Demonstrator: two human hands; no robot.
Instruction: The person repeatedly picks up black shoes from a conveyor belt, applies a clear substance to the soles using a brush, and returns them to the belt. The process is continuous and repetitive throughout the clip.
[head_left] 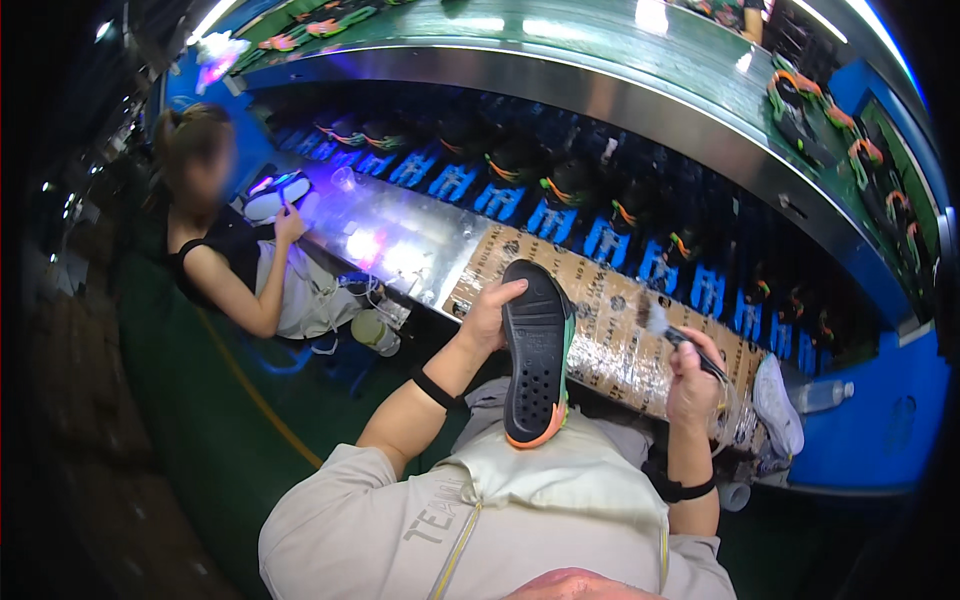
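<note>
Left hand [488,317] holds one shoe [537,352] — right hand [691,388], one brush [674,336].

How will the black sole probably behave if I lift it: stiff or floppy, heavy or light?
The sole is probably fairly stiff: it looks straight, with the left hand gripping near its upper end. It may feel light for its size, as round holes dot its heel part.
</note>
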